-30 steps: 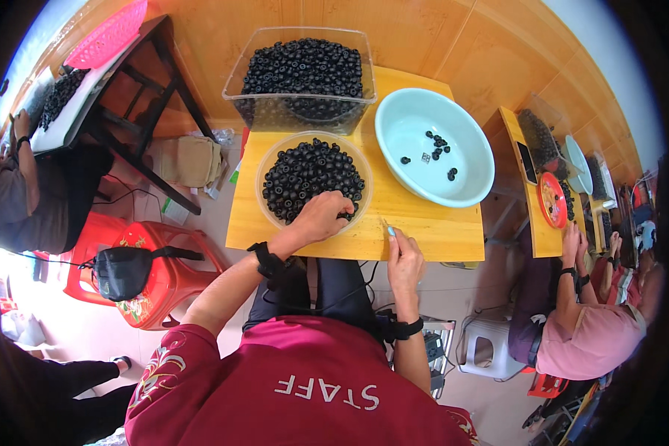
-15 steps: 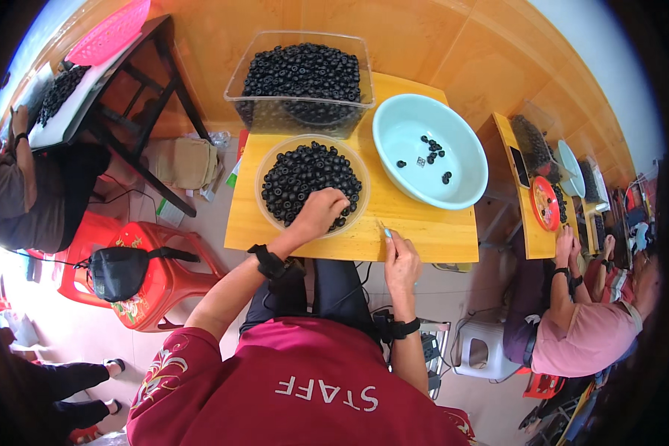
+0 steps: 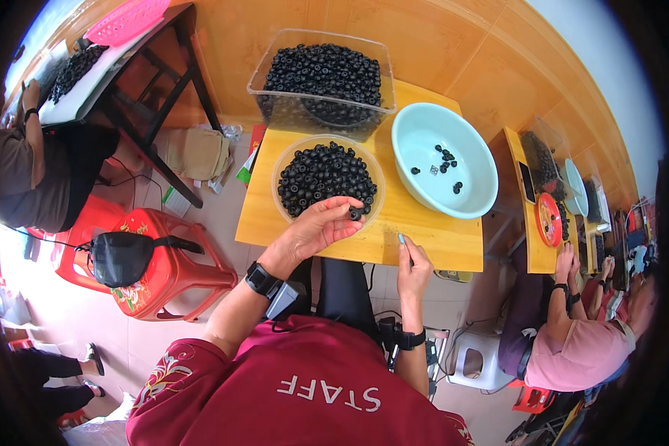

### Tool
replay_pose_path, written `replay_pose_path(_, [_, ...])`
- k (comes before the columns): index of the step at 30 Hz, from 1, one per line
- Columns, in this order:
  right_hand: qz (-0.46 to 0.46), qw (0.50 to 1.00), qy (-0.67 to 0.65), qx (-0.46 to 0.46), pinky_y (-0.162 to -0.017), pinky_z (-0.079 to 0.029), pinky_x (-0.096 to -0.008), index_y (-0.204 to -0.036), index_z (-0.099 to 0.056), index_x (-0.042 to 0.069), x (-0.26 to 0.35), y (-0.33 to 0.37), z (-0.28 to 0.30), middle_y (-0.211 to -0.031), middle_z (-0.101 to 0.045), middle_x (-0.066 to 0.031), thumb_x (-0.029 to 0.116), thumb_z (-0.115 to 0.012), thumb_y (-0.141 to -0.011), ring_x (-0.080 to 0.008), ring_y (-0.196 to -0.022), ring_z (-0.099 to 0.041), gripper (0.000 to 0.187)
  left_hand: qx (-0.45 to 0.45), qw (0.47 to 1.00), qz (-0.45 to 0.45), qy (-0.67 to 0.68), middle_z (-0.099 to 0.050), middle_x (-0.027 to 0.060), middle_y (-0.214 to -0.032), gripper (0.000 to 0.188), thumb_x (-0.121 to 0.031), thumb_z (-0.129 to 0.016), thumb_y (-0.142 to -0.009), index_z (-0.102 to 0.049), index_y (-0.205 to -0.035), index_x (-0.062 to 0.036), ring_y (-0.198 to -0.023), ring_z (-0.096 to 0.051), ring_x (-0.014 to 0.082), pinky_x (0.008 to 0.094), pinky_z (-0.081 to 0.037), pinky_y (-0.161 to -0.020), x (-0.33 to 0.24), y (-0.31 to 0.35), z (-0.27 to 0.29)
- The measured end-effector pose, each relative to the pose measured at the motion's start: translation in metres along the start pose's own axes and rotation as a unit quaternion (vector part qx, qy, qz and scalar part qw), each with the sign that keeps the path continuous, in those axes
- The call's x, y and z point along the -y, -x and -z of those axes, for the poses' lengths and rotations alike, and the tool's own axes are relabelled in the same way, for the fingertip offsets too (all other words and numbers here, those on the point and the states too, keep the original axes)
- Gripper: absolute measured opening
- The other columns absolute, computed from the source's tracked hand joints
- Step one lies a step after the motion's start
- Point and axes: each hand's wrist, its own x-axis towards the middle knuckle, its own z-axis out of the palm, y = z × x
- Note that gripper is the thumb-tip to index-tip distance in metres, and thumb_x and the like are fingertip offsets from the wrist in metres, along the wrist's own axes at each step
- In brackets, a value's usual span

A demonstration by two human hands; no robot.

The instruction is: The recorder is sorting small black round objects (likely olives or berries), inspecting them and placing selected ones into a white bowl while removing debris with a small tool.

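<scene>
My left hand (image 3: 321, 227) is palm-up over the near rim of a round clear tub (image 3: 381, 182), pinching one small black ring-shaped part (image 3: 355, 213) at its fingertips. Loose black parts (image 3: 325, 175) of the same kind are heaped in the tub. By the table's front edge, my right hand (image 3: 415, 269) is closed around a slim tool with a light-blue end (image 3: 401, 238) poking up from the fingers; most of it is hidden. To the right, a pale blue basin (image 3: 453, 202) holds several black parts and a small greyish square piece (image 3: 434, 170).
Behind the tub, a clear rectangular bin (image 3: 282, 111) is full of black parts on the wooden table (image 3: 275, 230). A red stool (image 3: 178, 275) with a dark bag stands at left. Co-workers sit at a table on the left and at another (image 3: 539, 245) on the right.
My left hand has lifted out of the heap and turned palm-up, with a black part now showing in its fingers. My right hand stays near the table edge. The whole view has shifted slightly.
</scene>
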Motion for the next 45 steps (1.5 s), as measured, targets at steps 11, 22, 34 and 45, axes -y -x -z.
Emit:
replay_pose_path(11, [0.070, 0.996, -0.028, 0.042, -0.056, -0.041, -0.0299, -0.106, -0.066, 0.002, 0.076, -0.005, 0.009, -0.068, -0.051, -0.0078, 0.008, -0.061, -0.086, -0.0174, -0.058, -0.049, 0.021, 0.003, 1.000, 0.026, -0.005, -0.065, 0.0054, -0.094, 0.018, -0.007, -0.062, -0.087, -0.060, -0.104, -0.0023, -0.087, -0.065, 0.0143, 0.0237, -0.054, -0.078, -0.003, 0.013, 0.000])
replay_pose_path(22, [0.171, 0.984, 0.001, 0.057, -0.051, -0.043, -0.0341, -0.109, -0.067, 0.010, 0.098, 0.002, 0.002, -0.069, -0.052, -0.0063, 0.007, -0.066, -0.081, -0.0217, -0.055, -0.054, 0.028, 0.013, 0.999, 0.013, 0.035, -0.065, 0.0030, -0.092, 0.016, -0.009, -0.063, -0.087, -0.061, -0.102, -0.0046, -0.081, -0.062, 0.0111, 0.0225, -0.051, -0.075, 0.001, 0.020, -0.006])
replay_pose_path(34, [0.203, 0.978, 0.026, 0.043, -0.050, -0.043, -0.0334, -0.111, -0.066, 0.010, 0.099, 0.002, -0.002, -0.068, -0.050, -0.0056, 0.007, -0.067, -0.080, -0.0209, -0.054, -0.053, 0.031, 0.020, 0.999, -0.010, 0.047, -0.064, 0.0036, -0.091, 0.016, -0.008, -0.064, -0.087, -0.061, -0.102, -0.0044, -0.082, -0.063, 0.0125, 0.0228, -0.052, -0.076, 0.002, 0.027, -0.003])
replay_pose_path(45, [0.217, 0.975, 0.020, 0.034, -0.051, -0.043, -0.0335, -0.111, -0.067, 0.010, 0.098, 0.002, -0.002, -0.068, -0.050, -0.0059, 0.006, -0.069, -0.078, -0.0197, -0.054, -0.053, 0.033, 0.032, 0.999, -0.011, 0.039, -0.065, 0.0053, -0.089, 0.010, -0.007, -0.064, -0.086, -0.061, -0.096, -0.0042, -0.080, -0.064, 0.0135, 0.0233, -0.053, -0.073, 0.000, 0.031, -0.004])
